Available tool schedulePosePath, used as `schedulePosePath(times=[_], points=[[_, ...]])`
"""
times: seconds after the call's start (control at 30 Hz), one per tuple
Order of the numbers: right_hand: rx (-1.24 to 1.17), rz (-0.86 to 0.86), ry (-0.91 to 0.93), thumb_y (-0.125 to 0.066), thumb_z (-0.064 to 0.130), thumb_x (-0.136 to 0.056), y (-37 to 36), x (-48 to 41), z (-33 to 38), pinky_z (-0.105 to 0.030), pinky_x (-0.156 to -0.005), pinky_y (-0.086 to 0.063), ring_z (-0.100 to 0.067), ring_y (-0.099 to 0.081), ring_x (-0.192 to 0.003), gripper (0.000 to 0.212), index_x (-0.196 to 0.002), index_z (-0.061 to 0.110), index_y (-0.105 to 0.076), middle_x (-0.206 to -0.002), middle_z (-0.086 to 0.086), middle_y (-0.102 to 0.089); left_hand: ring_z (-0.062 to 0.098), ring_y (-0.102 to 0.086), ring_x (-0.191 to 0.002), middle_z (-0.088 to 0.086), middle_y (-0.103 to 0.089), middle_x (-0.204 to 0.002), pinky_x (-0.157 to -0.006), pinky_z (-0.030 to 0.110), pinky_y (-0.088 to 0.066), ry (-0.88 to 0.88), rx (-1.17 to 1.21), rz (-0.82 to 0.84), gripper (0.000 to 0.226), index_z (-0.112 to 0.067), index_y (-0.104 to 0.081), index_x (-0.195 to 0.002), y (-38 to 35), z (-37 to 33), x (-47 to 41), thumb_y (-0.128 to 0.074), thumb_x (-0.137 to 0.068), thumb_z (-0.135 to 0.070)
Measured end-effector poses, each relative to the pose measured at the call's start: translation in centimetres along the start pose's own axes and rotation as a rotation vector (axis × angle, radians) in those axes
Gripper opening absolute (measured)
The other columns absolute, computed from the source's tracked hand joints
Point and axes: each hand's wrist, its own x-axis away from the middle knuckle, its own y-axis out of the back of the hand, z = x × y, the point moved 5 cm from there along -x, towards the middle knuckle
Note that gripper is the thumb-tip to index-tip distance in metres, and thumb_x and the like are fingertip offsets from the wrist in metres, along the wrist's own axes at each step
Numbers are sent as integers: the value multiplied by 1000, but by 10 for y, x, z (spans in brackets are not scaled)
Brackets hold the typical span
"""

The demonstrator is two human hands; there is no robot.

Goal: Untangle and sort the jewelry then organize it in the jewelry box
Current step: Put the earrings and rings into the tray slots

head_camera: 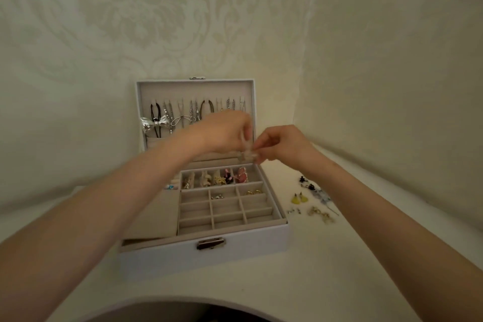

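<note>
left hand [222,133] and right hand [285,144] pinch-grip a small blurred piece [245,155] mid-frame above the box [235,256]. necklaces [183,115] hang in its lid; i judge the earrings [313,198] at right remain.

Open jewelry box [243,248] fills centre; loose earrings [313,198] crowd its right.

A white table [313,282] stands against cream wallpaper [183,21] with a damask pattern.

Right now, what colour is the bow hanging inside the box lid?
Shiny silver; the bow shows best in the head view.
</note>
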Motion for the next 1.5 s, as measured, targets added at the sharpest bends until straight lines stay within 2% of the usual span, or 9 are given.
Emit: schedulePosePath(times=[0.2,0.3,0.43,0.53,0.67,0.8,1.03,1.2,1.5], points=[[-34,203,74,-77,-5,-70,-67,3,26,-18,-58,-51,-5,-61,-60,24,-72,15,-65,-71,-3,-65,9,-54,-76,-15,-53,-77,-68,26,-44,163,63,128,28,-25,-49,-92,-13,59,60,-74,-79,-22],[-6,209,75,-80,-4,-67,-87,0,24,-36,-80,-56,-17,-63,-75,28,-69,18,-64,-75,-5,-67,11,-55,-78,-11,-56,-78,-68,23,-44,156,76,111,27,-23,-49,-91,-26,69,71,-73,-78,-19],[86,212,81,-80,1,-69,-94,1,23,-18,-72,-51,-10,-62,-74,22,-76,17,-67,-79,-2,-68,13,-58,-82,-8,-60,-83,-76,28,-48,160,73,104,27,-24,-50,-92,-32,75,75,-72,-78,-18],[105,161,86,-76,-1,-73,-79,1,22,-27,-71,-54,-12,-63,-71,20,-78,17,-67,-76,-1,-67,9,-55,-79,-17,-57,-78,-72,26,-43,142,76,1,21,-26,-53,-91,-19,71,71,-71,-81,-23],[191,24,21,-74,0,-76,-21,3,7,-14,-62,-47,-3,-60,-63,20,-80,18,-67,-71,8,-64,-1,-54,-75,-20,-53,-77,-63,11,-38,45,195,-92,14,-28,-54,-90,-14,32,57,-66,-86,-22],[446,120,-161,-78,7,-75,20,12,-34,-20,-65,-47,-6,-60,-69,16,-79,21,-71,-75,5,-65,3,-54,-79,-16,-56,-82,-73,22,-46,-125,207,-80,12,-27,-57,-88,-32,-23,28,-68,-84,-29],[604,117,-291,-80,7,-72,38,26,-84,-21,-74,-44,-13,-62,-84,18,-85,19,-75,-84,1,-66,17,-58,-94,-2,-65,-96,-73,27,-43,-136,120,122,24,-14,-65,-98,-84,-67,-27,-71,-82,-31],[656,12,-269,-75,13,-76,35,29,-96,-22,-65,-43,-12,-54,-78,14,-88,21,-76,-118,-6,-67,25,-59,-103,8,-65,-110,-80,32,-47,-55,28,243,38,-9,-65,-109,-117,-75,-49,-71,-81,-34],[602,-86,-225,-72,21,-78,44,31,-84,-24,-61,-44,-14,-60,-72,12,-70,29,-69,-65,14,-58,23,-62,-99,7,-70,-99,-77,31,-48,-70,-3,177,20,-11,-70,-99,-95,-76,-48,-64,-84,-23]])
